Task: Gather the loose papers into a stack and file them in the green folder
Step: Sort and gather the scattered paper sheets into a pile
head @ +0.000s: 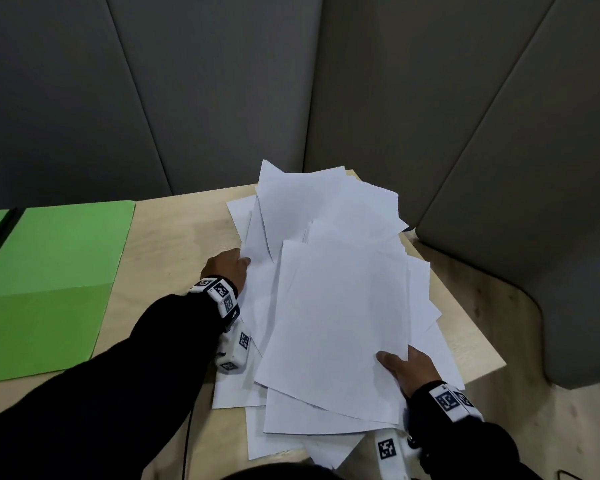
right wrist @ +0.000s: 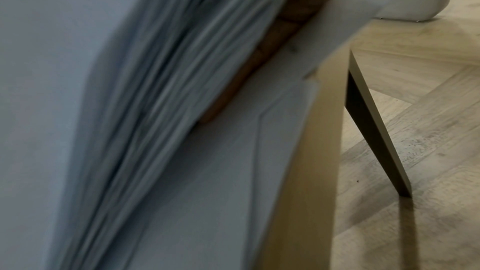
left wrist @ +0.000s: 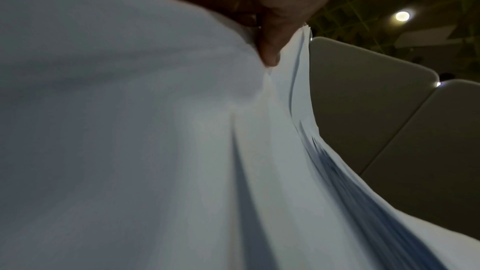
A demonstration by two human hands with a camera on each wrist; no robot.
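where the wooden bench (head: 174, 237) ends nearest, the right hand (head: 407, 367) grips the papers (head: 336, 306), which overhang that edge; the left hand (head: 227, 268) pinches their left side; left of them the green folder (head: 49, 282) lies open; grey padded panels (head: 222, 81) stand behind.

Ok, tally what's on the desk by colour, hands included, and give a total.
Green: 1, the open folder.
White: 1 loose pile of papers; its sheets overlap too much to count.
Hands: 2, the left hand and right hand, both holding the pile's edges.
Total: 4.
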